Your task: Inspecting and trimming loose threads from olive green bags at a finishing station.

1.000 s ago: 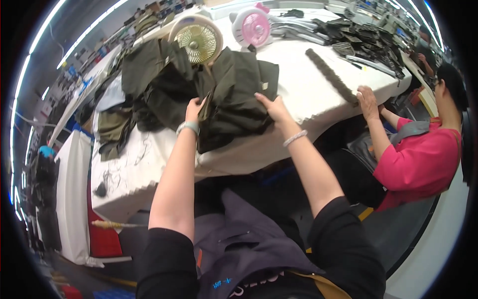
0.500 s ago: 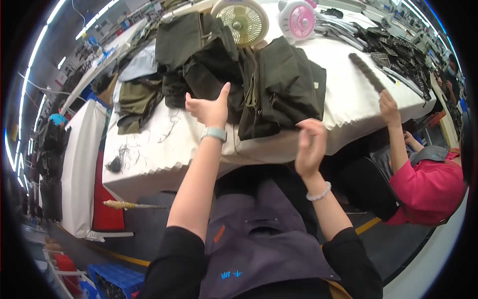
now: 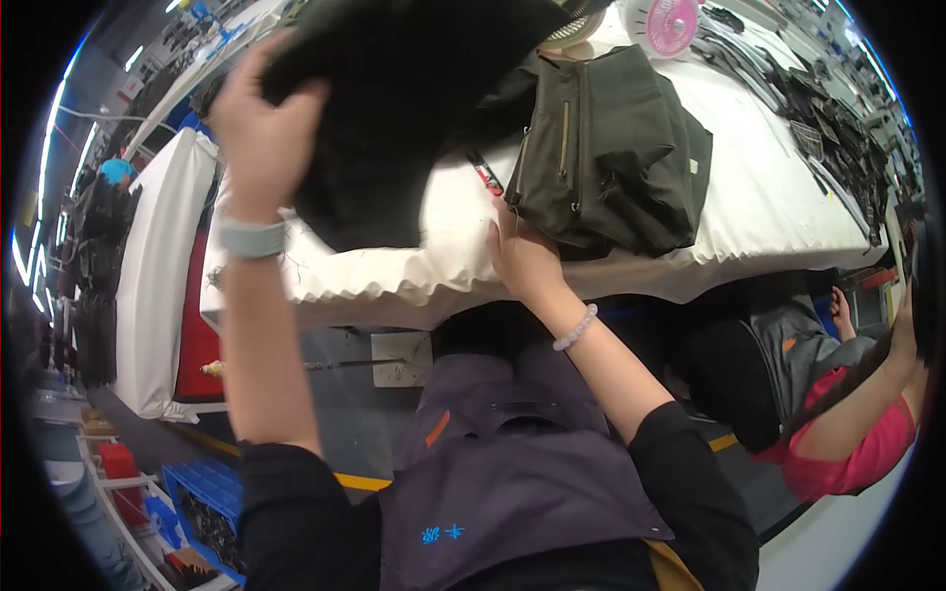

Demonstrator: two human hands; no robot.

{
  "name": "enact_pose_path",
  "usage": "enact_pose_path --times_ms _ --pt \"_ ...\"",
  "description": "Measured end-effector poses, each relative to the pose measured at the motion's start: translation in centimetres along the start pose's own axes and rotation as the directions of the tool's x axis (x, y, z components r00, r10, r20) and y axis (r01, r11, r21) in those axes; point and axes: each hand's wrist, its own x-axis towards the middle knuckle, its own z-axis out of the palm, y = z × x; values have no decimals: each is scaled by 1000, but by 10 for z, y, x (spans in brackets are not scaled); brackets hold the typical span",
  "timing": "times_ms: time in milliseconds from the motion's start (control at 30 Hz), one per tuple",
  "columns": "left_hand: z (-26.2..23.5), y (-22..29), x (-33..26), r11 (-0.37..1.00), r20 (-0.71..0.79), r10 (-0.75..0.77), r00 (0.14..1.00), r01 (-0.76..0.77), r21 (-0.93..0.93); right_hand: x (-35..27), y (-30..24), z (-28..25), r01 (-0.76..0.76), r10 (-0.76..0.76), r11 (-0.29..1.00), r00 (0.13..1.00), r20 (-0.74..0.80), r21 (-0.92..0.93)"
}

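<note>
A dark olive garment (image 3: 394, 108) is raised off the table on the left, blurred, and its lower part hangs over the white cloth. My left hand (image 3: 266, 143) is closed on its left edge. To the right lies a second olive garment (image 3: 616, 148), folded, with zippers on its front. At its lower left corner is my right hand (image 3: 527, 254), open, thumb apart and touching the garment; part of its fingers is hidden. Just above those fingers lies a slim red-and-black tool (image 3: 486, 175), of a kind I cannot make out.
A white cloth (image 3: 778, 212) covers the table. A pink fan (image 3: 670, 25) and a partly hidden pale fan (image 3: 574, 32) stand behind. Dark garments (image 3: 838, 148) are piled at the far right. A co-worker in a pink top (image 3: 852, 433) sits at right. A blue crate (image 3: 207, 497) is lower left.
My left hand has taken hold of an olive garment and lifted it up and left. My right hand has moved left to the folded garment's corner. The red-and-black tool has come into view.
</note>
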Motion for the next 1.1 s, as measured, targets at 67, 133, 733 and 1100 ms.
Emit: enact_pose_path --times_ms 67,133,733,1100 --pt "-47 7 2 996 42 -85 996 85 -11 26 -2 12 22 -30 986 999 -46 -165" --pt "-88 14 2 976 105 -209 972 215 -46 52 2 29 37 -75 946 992 -104 -322" --pt "-100 -39 -23 593 658 -574 487 802 -75 -82 -14 -33 -376 161 232 924 346 897" --pt "35 -107 -22 917 726 168 667 -376 133 -71 -37 -53 -287 -317 351 859 402 891"
